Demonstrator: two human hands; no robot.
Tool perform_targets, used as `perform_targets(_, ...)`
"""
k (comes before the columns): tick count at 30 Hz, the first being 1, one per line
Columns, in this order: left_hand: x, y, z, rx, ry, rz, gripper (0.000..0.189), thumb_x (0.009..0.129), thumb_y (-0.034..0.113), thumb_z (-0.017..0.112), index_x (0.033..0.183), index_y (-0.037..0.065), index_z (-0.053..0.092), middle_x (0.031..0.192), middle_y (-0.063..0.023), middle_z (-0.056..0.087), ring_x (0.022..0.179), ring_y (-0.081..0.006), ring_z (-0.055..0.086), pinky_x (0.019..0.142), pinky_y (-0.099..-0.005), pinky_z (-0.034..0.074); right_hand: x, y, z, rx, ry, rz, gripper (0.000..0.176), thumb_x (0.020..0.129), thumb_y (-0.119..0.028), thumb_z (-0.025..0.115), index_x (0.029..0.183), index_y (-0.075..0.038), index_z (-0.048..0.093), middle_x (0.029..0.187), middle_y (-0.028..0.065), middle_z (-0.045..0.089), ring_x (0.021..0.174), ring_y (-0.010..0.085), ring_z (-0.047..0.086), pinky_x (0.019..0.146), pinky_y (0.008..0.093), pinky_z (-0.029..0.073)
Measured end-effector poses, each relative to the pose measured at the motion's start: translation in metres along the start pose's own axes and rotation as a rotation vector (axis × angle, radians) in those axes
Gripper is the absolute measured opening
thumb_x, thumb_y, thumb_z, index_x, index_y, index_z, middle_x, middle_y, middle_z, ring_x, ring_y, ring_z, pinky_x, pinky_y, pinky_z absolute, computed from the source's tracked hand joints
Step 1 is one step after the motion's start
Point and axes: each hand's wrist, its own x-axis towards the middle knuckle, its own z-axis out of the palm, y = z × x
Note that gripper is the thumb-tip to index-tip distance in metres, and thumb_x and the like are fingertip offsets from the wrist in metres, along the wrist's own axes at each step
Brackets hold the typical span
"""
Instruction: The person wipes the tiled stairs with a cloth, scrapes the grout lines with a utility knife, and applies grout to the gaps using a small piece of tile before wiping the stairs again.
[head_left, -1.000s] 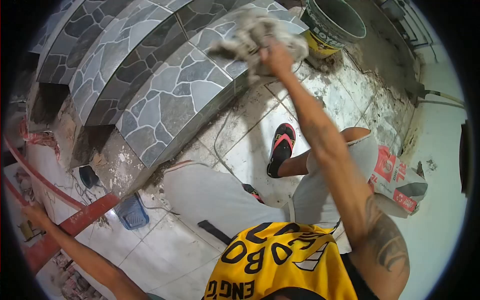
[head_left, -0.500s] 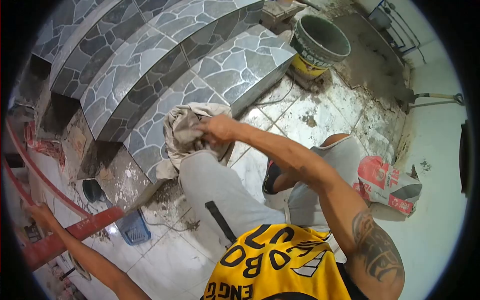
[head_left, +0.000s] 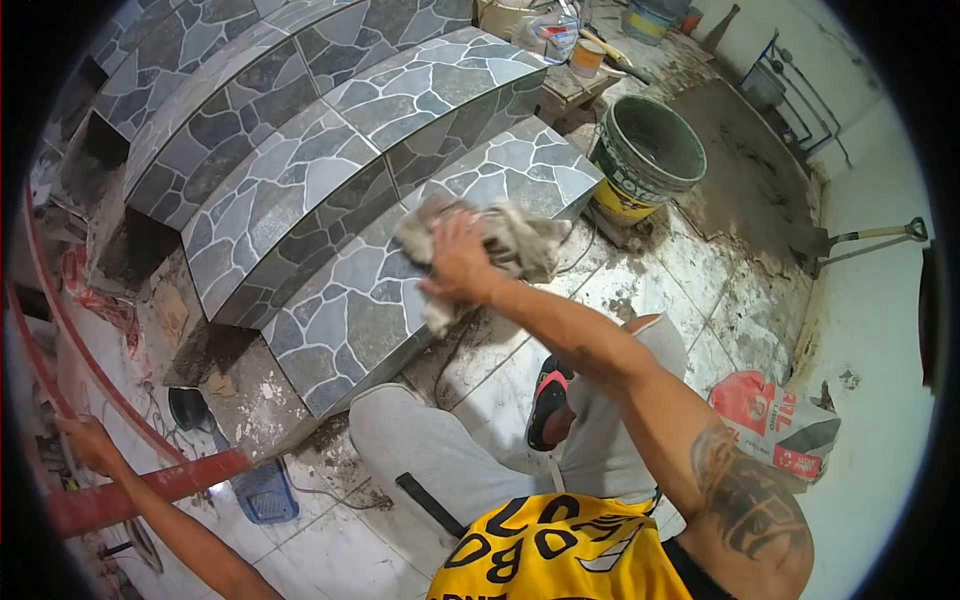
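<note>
My right hand [head_left: 462, 262] presses a crumpled, dirty beige cloth [head_left: 520, 238] against the lowest curved step [head_left: 345, 300], whose grey tiles have a stone pattern with white lines. Part of the cloth bunches up beside my hand and hangs over the step's front edge. Far to the left, my left hand [head_left: 90, 445] is closed around a thin red metal rail [head_left: 40, 362], near a thicker red bar [head_left: 150, 490]. Some of its fingers are hard to make out.
A dirty bucket [head_left: 650, 160] stands past the step's right end. Beyond it are wet-looking mortar [head_left: 745, 150] and a shovel [head_left: 860, 236]. A torn red-and-white bag [head_left: 775, 425] lies at right. A blue tray [head_left: 265, 492] rests on the white floor tiles [head_left: 330, 535].
My right hand has carried the cloth from beside my knee up and right onto the lowest step, spreading it out. My left hand stays at the red rail. The view has shifted slightly.
</note>
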Motion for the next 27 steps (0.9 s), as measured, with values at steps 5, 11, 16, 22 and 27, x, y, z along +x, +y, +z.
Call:
perform_targets(5, -0.005, 0.005, -0.022, -0.061, -0.065, 0.069, 0.047, 0.095, 0.02, 0.051, 0.138, 0.004, 0.038, 0.124, -0.0259, 0.059, 0.108, -0.043, 0.06, 0.09, -0.0526, 0.049, 0.026, -0.008, 0.0, 0.141, 0.177, -0.558, 0.073, 0.084, -0.044, 0.062, 0.139, -0.001, 0.042, 0.137, 0.027, 0.046, 0.126, 0.042, 0.045, 0.101, 0.0592, 0.037)
perform_targets(11, 0.013, -0.039, 0.028, -0.243, 0.082, 0.253, 0.049, 0.097, 0.018, 0.051, 0.141, 0.004, 0.035, 0.134, -0.0266, 0.052, 0.116, -0.0434, 0.055, 0.092, -0.0484, 0.046, 0.106, 0.188, 0.048, 0.283, 0.27, -0.033, 0.057, 0.084, -0.029, 0.064, 0.138, -0.017, 0.05, 0.135, 0.0187, 0.052, 0.121, 0.0385, 0.052, 0.101, 0.0472, 0.043)
perform_targets(16, 0.005, -0.014, 0.005, -0.154, -0.021, 0.074, 0.048, 0.098, 0.018, 0.048, 0.141, 0.005, 0.035, 0.134, -0.0241, 0.053, 0.115, -0.0433, 0.056, 0.092, -0.0491, 0.045, 0.124, 0.364, 0.101, 0.204, 0.009, 0.471, 0.03, 0.076, -0.029, 0.065, 0.092, -0.004, 0.073, 0.099, 0.0165, 0.071, 0.093, 0.0325, 0.069, 0.082, 0.0402, 0.056)
perform_targets(22, -0.006, -0.002, -0.013, -0.1, -0.047, 0.044, 0.046, 0.096, 0.021, 0.048, 0.139, 0.008, 0.038, 0.128, -0.0237, 0.057, 0.109, -0.0443, 0.058, 0.09, -0.0509, 0.047, 0.112, 0.392, -0.018, 0.235, 0.231, 0.702, 0.046, 0.084, -0.037, 0.053, 0.113, -0.004, 0.067, 0.108, 0.0276, 0.066, 0.104, 0.0413, 0.064, 0.088, 0.049, 0.05)
perform_targets(27, -0.007, -0.02, 0.016, -0.171, 0.291, 0.259, 0.047, 0.094, 0.024, 0.049, 0.138, 0.011, 0.039, 0.122, -0.0232, 0.06, 0.1, -0.0448, 0.062, 0.081, -0.0552, 0.051, 0.161, 0.34, -0.173, 0.534, 0.585, 0.412, 0.06, 0.087, -0.052, 0.05, 0.118, -0.002, 0.063, 0.105, 0.0276, 0.067, 0.102, 0.0429, 0.064, 0.089, 0.0502, 0.05)
